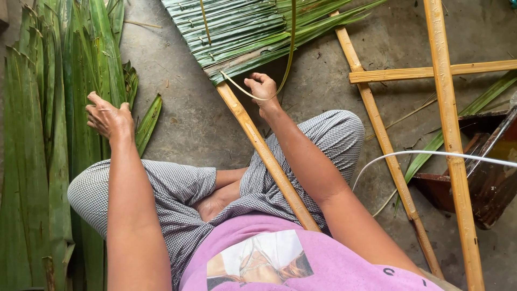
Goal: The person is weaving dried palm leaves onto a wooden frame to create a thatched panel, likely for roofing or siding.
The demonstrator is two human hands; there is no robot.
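The fingers of the right hand (262, 88) are curled shut around a thin pale green strip (289, 59), which loops from the fist and rises in a long curve toward the top edge of the view. The wrist is bent slightly back, and the forearm runs down and to the right across the raised knee to the shoulder. Just beside this hand lies the lower edge of a panel of folded palm leaves (237, 32), bound to a bamboo pole (269, 161) that slants from the panel down to the person's lap.

The fingers of the left hand (109, 118) are bent and spread over a pile of long green leaves (43, 134) lying on the floor on the left; whether they pinch a leaf or only rest on it cannot be told. The back of this hand faces the camera, and the arm stretches straight down to the lower edge.

The person sits cross-legged on the concrete floor (183, 108) in checked trousers (177, 188) and a pink shirt (301, 258) with a printed picture on its front. To the right lies a frame of bamboo slats (447, 108), crossed at right angles, with a dark wooden stool (484, 183) beside it and a white cable (431, 153) arching over them.
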